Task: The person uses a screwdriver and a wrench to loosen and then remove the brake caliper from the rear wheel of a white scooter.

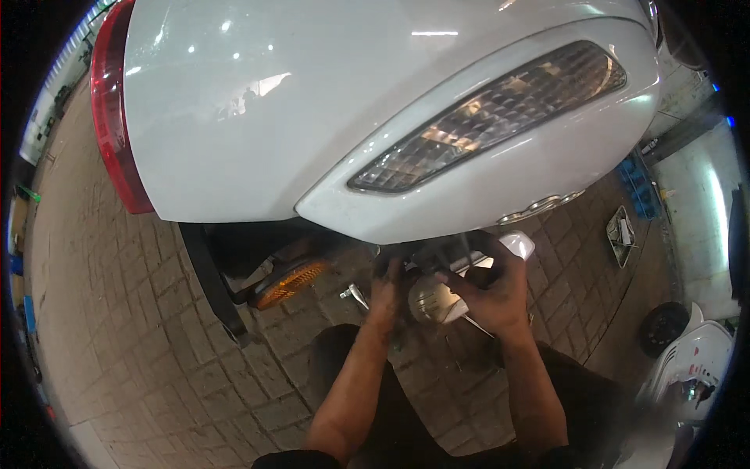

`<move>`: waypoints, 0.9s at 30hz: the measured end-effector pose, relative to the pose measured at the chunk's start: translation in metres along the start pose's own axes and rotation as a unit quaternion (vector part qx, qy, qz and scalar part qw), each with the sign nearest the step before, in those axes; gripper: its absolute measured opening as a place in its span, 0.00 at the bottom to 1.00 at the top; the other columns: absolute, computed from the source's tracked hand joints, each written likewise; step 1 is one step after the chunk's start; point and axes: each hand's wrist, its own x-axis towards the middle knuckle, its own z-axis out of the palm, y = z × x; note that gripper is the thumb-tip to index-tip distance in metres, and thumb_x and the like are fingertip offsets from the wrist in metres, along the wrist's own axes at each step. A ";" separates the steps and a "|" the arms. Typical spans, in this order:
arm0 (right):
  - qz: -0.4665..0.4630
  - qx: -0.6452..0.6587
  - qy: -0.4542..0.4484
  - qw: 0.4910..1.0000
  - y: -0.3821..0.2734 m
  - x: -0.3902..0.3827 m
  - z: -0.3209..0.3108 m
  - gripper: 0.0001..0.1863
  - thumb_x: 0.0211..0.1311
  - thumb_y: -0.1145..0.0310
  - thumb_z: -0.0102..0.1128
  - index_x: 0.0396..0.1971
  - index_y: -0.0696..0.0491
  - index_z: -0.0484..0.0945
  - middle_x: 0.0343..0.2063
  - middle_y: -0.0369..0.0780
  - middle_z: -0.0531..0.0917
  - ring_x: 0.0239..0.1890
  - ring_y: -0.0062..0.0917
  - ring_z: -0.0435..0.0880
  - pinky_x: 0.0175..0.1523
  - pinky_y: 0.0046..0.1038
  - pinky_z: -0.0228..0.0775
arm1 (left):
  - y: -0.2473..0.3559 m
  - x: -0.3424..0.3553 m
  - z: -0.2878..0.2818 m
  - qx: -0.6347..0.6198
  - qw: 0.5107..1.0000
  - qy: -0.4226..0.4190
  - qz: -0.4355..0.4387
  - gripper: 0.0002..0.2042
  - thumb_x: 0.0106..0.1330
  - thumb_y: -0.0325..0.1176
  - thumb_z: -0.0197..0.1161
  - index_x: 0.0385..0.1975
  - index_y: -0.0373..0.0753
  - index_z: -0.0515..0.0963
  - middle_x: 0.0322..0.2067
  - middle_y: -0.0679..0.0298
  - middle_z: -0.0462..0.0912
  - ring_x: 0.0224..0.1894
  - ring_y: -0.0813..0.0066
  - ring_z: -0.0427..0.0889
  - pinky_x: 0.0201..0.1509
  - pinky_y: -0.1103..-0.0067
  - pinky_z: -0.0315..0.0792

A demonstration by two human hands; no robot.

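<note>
Under the white body panel (234, 141) of what looks like a scooter, both my hands reach into a dark gap. My left hand (385, 291) extends up beneath the panel's lower edge, its fingertips lost in shadow. To its right, my right hand (498, 293) has its fingers curled and drawn together near dark parts; what they grip is hidden. Between the hands sits a round, shiny metal cover (434, 302), blurred in places. A shiny metal tool (355, 295), possibly a ratchet, lies left of my left wrist. Past my right hand shows a glossy white part (518, 245).
A clear lamp (492, 117) and a red tail light (109, 109) are set in the bodywork. An orange reflector (291, 284) hangs below on a black bracket. At right are a metal tray (621, 236), a blue crate (640, 187), a wheel (663, 328) and white bodywork (691, 363).
</note>
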 end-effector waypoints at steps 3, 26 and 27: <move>0.044 0.096 0.009 0.994 0.004 -0.008 -0.007 0.27 0.47 0.79 0.72 0.50 0.64 0.75 0.38 0.42 0.83 0.38 0.25 0.84 0.41 0.24 0.79 | 0.009 0.004 0.015 -0.229 0.965 -0.046 -0.117 0.26 0.76 0.48 0.42 0.61 0.31 0.65 0.59 0.54 0.72 0.57 0.60 0.75 0.65 0.66 0.64; -0.056 0.114 0.158 0.979 0.074 -0.052 0.025 0.24 0.64 0.60 0.60 0.51 0.64 0.72 0.42 0.43 0.81 0.45 0.26 0.78 0.52 0.30 0.68 | 0.042 -0.007 0.045 -0.571 0.790 -0.154 -0.160 0.30 0.72 0.57 0.47 0.58 0.35 0.68 0.50 0.55 0.79 0.51 0.65 0.78 0.59 0.69 0.69; -0.049 0.111 0.170 0.978 0.073 -0.053 0.027 0.24 0.65 0.59 0.59 0.51 0.64 0.72 0.42 0.44 0.81 0.45 0.27 0.78 0.52 0.30 0.68 | 0.038 -0.007 0.046 -0.542 0.811 -0.150 -0.158 0.31 0.71 0.60 0.46 0.57 0.35 0.69 0.48 0.56 0.79 0.50 0.65 0.78 0.58 0.70 0.70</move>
